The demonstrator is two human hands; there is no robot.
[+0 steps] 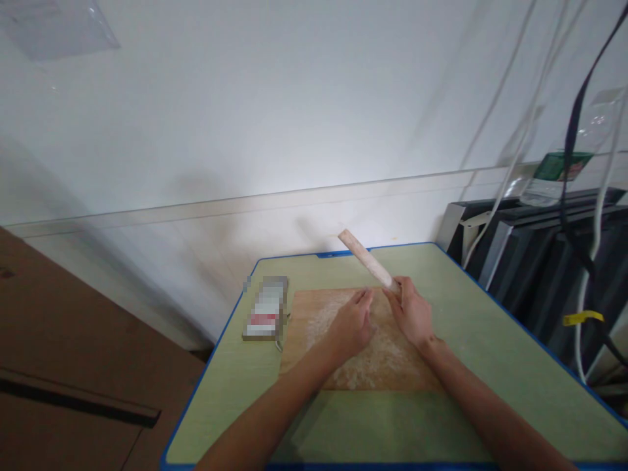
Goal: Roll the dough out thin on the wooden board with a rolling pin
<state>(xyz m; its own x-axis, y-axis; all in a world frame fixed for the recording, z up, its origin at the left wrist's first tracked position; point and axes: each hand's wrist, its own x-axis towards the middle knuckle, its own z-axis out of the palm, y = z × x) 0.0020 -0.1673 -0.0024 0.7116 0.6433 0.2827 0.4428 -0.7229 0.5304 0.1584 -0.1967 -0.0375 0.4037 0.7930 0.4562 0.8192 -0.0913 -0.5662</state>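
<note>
In my right hand is a wooden rolling pin, gripped near its lower end. The pin slants up and away to the left, raised off the board, with white dust on it. My left hand is over the middle of a wooden board, its fingers closed together. Whatever those fingers may hold is hidden. White powder that looks like flour is spread over the board around both hands.
The board lies on a light green table with a blue edge, close to a white wall. Left of the board is a blurred-out flat object. Dark panels, a plastic bottle and hanging cables stand at the right; a brown carton is at the left.
</note>
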